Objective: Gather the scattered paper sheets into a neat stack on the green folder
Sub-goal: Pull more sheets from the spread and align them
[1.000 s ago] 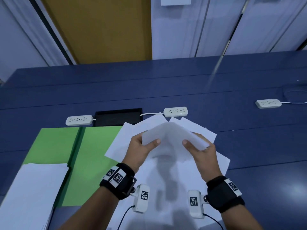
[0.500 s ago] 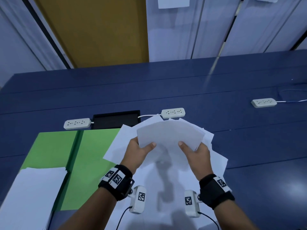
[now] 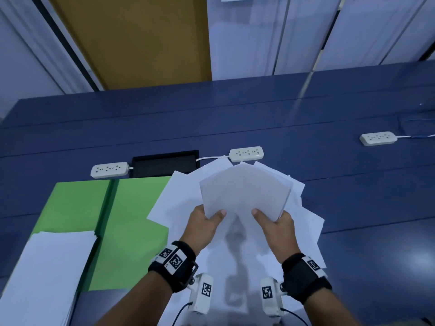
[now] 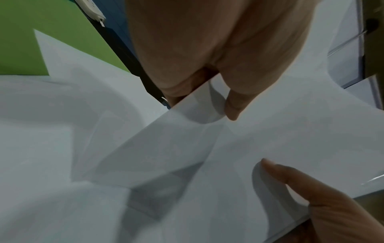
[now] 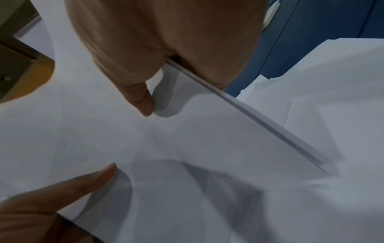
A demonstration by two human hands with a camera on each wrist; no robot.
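Just right of the green folder (image 3: 131, 215), left hand (image 3: 202, 225) and right hand (image 3: 279, 228) each pinching a lifted sheaf of paper sheets (image 3: 244, 194), thumbs on top, above loose sheets (image 3: 306, 229) on the bench (image 3: 259, 123)

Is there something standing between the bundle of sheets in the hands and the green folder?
Nothing visible does. The bundle is held above loose sheets, whose corner overlaps the green folder at its right edge. The folder's left page carries a white stack.
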